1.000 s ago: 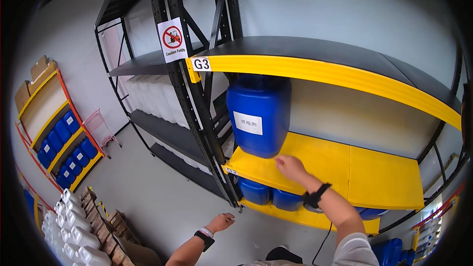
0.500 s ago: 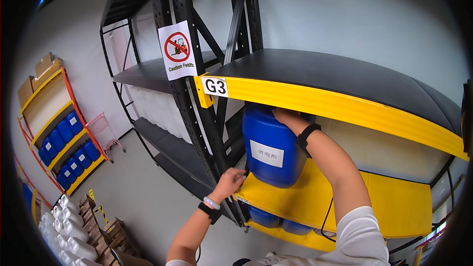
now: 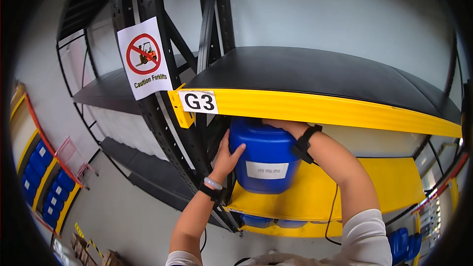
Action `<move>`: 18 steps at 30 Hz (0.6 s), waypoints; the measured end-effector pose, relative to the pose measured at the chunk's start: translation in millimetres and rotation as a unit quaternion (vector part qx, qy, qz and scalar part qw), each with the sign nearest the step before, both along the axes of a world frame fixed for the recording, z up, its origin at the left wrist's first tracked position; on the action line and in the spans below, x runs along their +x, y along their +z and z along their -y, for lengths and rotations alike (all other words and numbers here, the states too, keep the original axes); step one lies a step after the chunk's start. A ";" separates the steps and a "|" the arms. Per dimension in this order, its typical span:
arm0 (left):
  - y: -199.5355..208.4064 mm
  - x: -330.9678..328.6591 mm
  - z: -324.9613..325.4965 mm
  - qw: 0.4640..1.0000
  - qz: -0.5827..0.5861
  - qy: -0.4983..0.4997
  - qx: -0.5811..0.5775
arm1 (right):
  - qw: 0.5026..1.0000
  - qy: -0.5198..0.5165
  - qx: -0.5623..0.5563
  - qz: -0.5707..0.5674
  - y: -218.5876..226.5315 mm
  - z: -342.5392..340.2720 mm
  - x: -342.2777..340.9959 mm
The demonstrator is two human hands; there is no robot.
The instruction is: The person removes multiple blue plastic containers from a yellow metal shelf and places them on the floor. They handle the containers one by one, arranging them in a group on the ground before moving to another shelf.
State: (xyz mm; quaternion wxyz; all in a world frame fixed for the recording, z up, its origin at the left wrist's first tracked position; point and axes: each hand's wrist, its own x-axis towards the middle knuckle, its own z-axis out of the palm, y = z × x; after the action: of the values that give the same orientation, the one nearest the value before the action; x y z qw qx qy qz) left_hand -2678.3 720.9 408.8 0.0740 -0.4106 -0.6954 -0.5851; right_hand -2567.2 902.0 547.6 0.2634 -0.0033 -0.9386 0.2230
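A forklift warning sign (image 3: 144,58) hangs on the black upright (image 3: 162,118).

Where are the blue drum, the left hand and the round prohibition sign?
blue drum (image 3: 263,150), head view, front wall above its label.
left hand (image 3: 225,157), head view, back of the hand.
round prohibition sign (image 3: 144,53), head view, red circle.

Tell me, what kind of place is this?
Probably a warehouse. There are tall metal racks with yellow beams, a no-forklift warning sign, and big blue jugs stored on the shelves.

Both hands (image 3: 227,155) on blue canister (image 3: 266,160)
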 end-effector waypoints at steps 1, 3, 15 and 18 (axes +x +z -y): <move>-0.1 1.5 3.1 0.998 0.015 -0.047 -0.029 | 0.999 -0.031 -0.018 0.037 -0.2 4.0 5.8; -1.7 13.3 9.1 0.990 0.050 -0.133 -0.011 | 0.983 -0.111 -0.072 0.124 -12.9 2.3 0.2; -13.6 131.7 5.6 0.929 0.111 -0.353 0.004 | 0.900 -0.376 -0.074 0.209 -32.9 30.6 158.2; -14.7 173.4 0.2 0.907 0.088 -0.411 -0.028 | 0.877 -0.438 -0.074 0.180 -40.7 42.5 221.5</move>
State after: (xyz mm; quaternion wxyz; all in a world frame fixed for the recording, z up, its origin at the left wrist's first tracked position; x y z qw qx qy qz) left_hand -2504.9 720.7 394.1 -0.2459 -0.6090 -0.4848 -0.5776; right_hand -2345.7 859.5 506.9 0.1598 -0.4740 -0.8529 0.1492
